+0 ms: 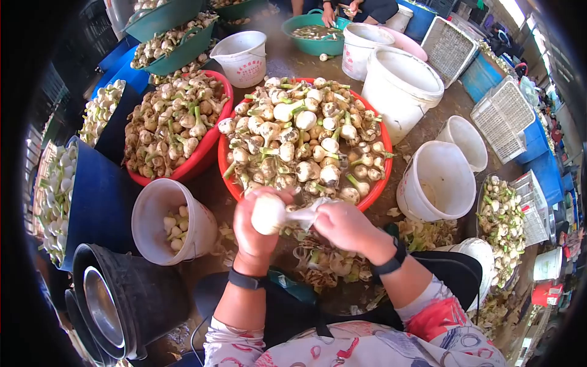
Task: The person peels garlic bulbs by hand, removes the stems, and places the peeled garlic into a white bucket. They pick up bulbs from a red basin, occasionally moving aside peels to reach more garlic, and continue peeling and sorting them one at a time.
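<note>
Near the front rim of a red basin full of garlic bulbs in water, my left hand holds a white garlic bulb. My right hand is closed on a pale strip of peel that stretches from the bulb. Garlic bulbs with green stems and dirty skins fill the basin just beyond both hands. Peel scraps lie on the floor below my hands.
A white bucket with peeled bulbs stands at left, beside black buckets. Another red basin of garlic is behind it. White buckets stand at right. A person's hand reaches toward a green basin at the top.
</note>
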